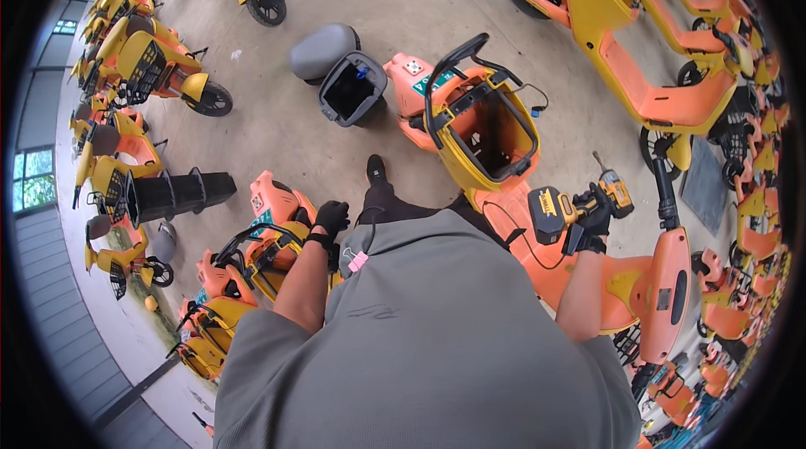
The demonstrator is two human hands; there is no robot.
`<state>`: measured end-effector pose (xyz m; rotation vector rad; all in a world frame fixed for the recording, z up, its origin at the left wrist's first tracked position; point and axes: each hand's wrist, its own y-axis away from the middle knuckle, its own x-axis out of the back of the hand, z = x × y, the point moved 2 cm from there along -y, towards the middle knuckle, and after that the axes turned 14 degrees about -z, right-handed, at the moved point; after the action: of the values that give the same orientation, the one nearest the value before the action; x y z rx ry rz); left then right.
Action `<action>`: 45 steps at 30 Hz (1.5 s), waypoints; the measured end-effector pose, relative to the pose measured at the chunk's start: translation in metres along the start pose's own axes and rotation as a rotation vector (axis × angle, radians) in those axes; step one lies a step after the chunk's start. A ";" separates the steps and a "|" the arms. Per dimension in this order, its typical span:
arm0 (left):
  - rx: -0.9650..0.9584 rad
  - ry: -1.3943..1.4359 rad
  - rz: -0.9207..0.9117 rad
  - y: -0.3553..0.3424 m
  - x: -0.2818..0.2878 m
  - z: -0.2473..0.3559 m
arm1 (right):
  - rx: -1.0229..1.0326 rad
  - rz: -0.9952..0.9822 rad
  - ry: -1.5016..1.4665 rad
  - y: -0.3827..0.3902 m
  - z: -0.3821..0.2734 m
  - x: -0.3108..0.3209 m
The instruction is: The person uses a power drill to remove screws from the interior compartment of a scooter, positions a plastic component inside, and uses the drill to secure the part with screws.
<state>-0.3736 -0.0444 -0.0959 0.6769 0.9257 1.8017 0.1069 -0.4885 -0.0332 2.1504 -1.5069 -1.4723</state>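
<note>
My right hand (594, 215), in a black glove, grips a yellow-and-black cordless driver (611, 191) with a large battery (550, 214) on it, held over the orange body of a scooter (625, 281). My gloved left hand (332, 219) hangs at my left side with curled fingers; what it holds, if anything, is hidden. It is near another orange-and-yellow scooter (277, 252). Ahead of me is the scooter's open yellow seat compartment (525, 142) with a black rail and a loose cable. Left of it on the floor are a dark open bin (372, 79) and a grey seat (319, 54).
Rows of orange-and-yellow scooters (176, 84) line the left and right (672, 105). Black stacked parts (185, 197) lie at the left, and a dark flat sheet (705, 189) is on the concrete floor (235, 147) at the right.
</note>
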 end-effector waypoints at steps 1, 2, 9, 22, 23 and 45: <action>0.040 0.169 0.054 -0.001 0.006 0.014 | 0.019 0.029 0.012 0.006 0.004 -0.004; 0.080 0.348 0.113 0.002 0.013 0.025 | 0.032 0.051 0.031 0.012 0.007 -0.013; -0.090 0.399 0.046 -0.037 0.116 0.001 | 0.234 0.083 0.688 0.060 0.095 -0.069; -0.025 0.086 0.226 -0.021 0.236 -0.095 | -0.275 -0.359 1.568 0.026 0.230 -0.193; -0.021 0.172 0.215 -0.025 0.237 -0.100 | -0.342 -0.307 1.516 0.017 0.233 -0.200; -0.335 -0.531 0.255 -0.045 0.371 -0.043 | -0.255 -0.399 1.568 -0.212 0.312 -0.274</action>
<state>-0.5258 0.2969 -0.1403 1.0195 0.1850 1.8029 0.0006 -0.0486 -0.1446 2.3137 -0.2869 0.2455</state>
